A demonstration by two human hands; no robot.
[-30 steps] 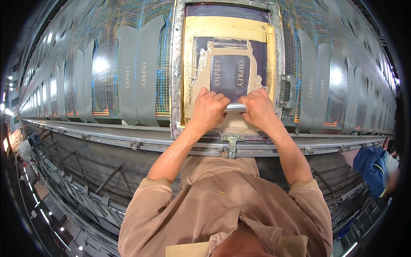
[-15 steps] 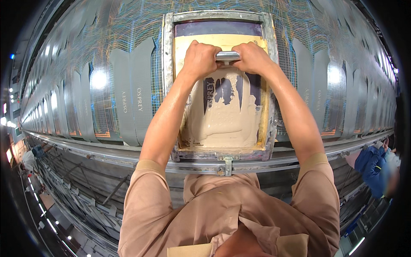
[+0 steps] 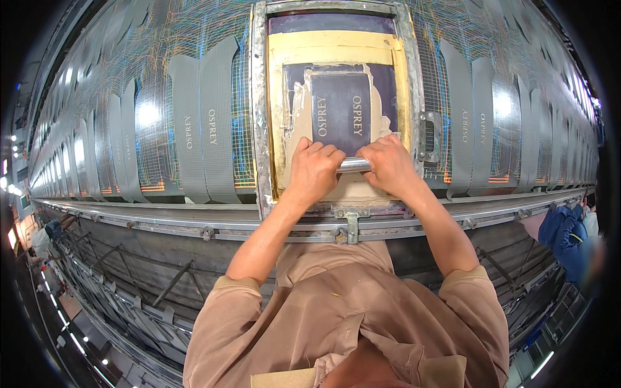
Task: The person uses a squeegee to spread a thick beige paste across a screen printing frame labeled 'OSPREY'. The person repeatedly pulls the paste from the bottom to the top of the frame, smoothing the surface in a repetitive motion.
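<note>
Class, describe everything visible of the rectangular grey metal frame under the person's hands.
The scuffed, stained rectangular grey metal frame lies flat, a short side nearest the person. Inside, a yellow border surrounds a dark purple panel bearing pale lettering and smeared beige paste. A grey metal handle juts from its right side; a grey metal bracket on its near edge overlaps the silver metal rail. Above its near half, the left hand and right hand grip a silver cylindrical bar.

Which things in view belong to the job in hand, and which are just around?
In the job:
- metal bar, gripped by left hand and right hand
- framed screen
- beige paste
- likely the grey panels

Just around:
- person in blue
- dark struts
</note>
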